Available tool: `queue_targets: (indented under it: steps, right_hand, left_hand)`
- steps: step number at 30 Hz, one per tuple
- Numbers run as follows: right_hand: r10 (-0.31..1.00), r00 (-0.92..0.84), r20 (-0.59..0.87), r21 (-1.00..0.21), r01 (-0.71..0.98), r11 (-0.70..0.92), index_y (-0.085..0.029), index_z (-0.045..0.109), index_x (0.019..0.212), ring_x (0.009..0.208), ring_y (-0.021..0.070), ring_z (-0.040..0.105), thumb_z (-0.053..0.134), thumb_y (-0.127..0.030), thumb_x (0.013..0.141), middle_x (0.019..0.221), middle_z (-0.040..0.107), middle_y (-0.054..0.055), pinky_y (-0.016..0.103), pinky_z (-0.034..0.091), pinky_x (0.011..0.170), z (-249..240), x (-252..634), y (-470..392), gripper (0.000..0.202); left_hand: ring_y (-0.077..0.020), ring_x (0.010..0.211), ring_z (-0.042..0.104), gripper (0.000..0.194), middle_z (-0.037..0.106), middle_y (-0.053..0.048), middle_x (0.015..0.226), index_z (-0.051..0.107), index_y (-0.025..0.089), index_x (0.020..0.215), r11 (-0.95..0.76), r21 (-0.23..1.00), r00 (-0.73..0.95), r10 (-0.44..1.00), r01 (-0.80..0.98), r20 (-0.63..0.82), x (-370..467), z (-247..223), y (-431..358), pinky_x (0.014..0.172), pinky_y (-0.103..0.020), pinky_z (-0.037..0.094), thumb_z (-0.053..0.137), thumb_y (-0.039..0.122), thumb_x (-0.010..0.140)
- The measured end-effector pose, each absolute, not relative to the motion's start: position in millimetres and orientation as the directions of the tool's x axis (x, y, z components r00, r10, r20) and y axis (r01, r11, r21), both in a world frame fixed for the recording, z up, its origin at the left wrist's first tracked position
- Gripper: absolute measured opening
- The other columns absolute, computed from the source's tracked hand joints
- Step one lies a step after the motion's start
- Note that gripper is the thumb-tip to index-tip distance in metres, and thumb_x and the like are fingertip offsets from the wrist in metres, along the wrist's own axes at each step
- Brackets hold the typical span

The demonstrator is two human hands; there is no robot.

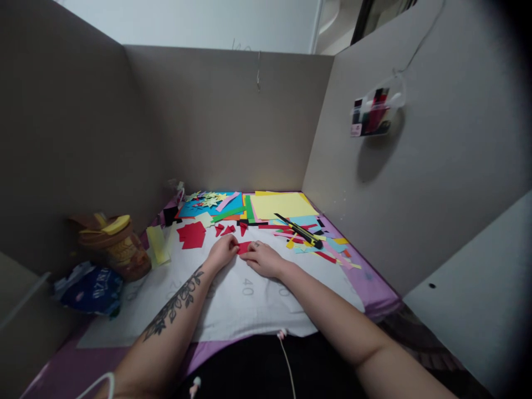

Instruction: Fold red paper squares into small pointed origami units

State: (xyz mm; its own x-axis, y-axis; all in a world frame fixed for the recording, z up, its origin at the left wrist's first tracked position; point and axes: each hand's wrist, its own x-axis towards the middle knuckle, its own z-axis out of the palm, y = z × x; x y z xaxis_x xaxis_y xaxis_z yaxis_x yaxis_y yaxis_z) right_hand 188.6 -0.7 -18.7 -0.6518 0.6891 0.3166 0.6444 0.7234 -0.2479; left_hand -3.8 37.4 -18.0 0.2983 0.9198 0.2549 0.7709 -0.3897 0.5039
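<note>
A small piece of red paper (244, 247) lies on the white sheet (233, 316) between my two hands. At its left edge my left hand (224, 252) is closed, thumb and fingers pinching the paper. From the right, the fingers of my right hand (262, 258) press together on the other end of it. Just beyond my hands are small folded red paper pieces (228, 229). To the left of them sit several larger red paper pieces (193, 235) in a loose pile.
A black and yellow utility knife (299, 230) lies among paper strips at right. Pale yellow sheets (282, 206) and a blue sheet (187, 208) with paper stars are at the back. A brown pot (120, 249) and blue packet (93, 288) stand left. Grey panels (233, 122) enclose the table.
</note>
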Motion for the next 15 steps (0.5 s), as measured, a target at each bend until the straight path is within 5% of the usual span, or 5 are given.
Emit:
queue_targets:
  steps: [10, 15]
  right_hand:
    - [0.79, -0.573, 0.217, -0.197, 0.767, 0.61, -0.033, 0.059, 0.12, 0.094, 0.0242, 0.043, 0.048, -0.039, 0.09, 0.096, 0.053, 0.008, 0.039, 0.035, 0.081, -17.7, 167.1, 3.9, 0.032]
    - [0.801, -0.535, 0.267, -0.31, 0.739, 0.597, -0.029, 0.056, 0.122, 0.097, 0.0246, 0.044, 0.055, -0.036, 0.086, 0.099, 0.055, 0.008, 0.04, 0.036, 0.085, -19.9, 165.9, 3.8, 0.037]
  left_hand:
    - [-0.0162, 0.079, 0.057, 0.016, 0.063, -0.004, 0.086, 0.057, 0.018, 0.087, -0.354, 0.6, 0.228, 0.933, 0.718, 0.278, -8.8, -20.9, 37.1, 0.069, -0.027, 0.042, 0.042, 0.017, 0.08]
    - [-0.0173, 0.082, 0.057, 0.016, 0.063, -0.004, 0.088, 0.056, 0.019, 0.088, -0.36, 0.618, 0.222, 0.931, 0.699, 0.291, -9.5, -23.3, 36.6, 0.071, -0.027, 0.042, 0.041, 0.021, 0.083]
